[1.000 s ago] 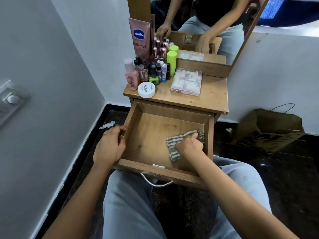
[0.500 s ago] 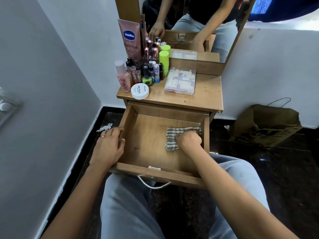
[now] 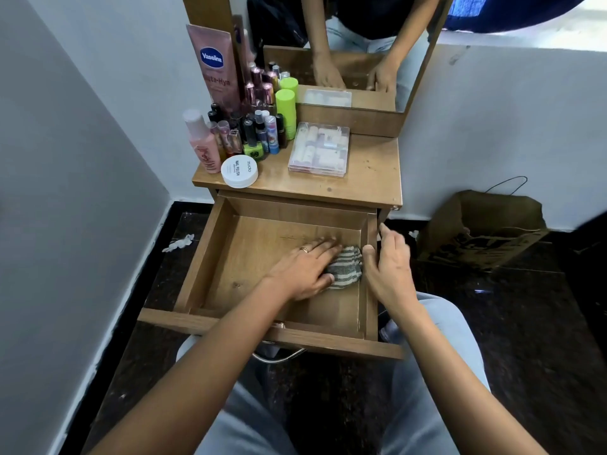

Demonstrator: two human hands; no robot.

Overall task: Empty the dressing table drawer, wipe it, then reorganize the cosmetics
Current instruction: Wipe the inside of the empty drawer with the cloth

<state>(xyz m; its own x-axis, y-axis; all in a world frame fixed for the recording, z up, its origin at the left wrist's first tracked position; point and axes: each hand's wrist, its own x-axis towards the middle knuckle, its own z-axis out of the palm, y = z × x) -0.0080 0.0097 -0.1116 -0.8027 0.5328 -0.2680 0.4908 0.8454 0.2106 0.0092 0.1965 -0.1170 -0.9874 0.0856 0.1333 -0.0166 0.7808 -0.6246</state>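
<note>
The wooden drawer (image 3: 256, 257) is pulled out and holds only a grey-and-white striped cloth (image 3: 346, 269), bunched near its right wall. My left hand (image 3: 305, 270) lies flat on the cloth's left part and presses it to the drawer bottom with straight fingers. My right hand (image 3: 389, 264) grips the drawer's right wall, thumb inside and fingers outside. The cosmetics stand on the dressing table top (image 3: 371, 172): a cluster of small bottles (image 3: 249, 126), a pink spray bottle (image 3: 202, 142), a Vaseline tube (image 3: 213, 60), a white round jar (image 3: 239, 170) and a clear plastic box (image 3: 318, 149).
A mirror (image 3: 361, 44) rises behind the table top. A grey wall closes in on the left. A brown paper bag (image 3: 483, 231) stands on the dark floor at the right. A white scrap (image 3: 179, 243) lies on the floor left of the drawer. My knees are under the drawer front.
The cloth passed from my right hand to my left, which left the drawer's left wall and now presses it. My right hand moved to the right wall.
</note>
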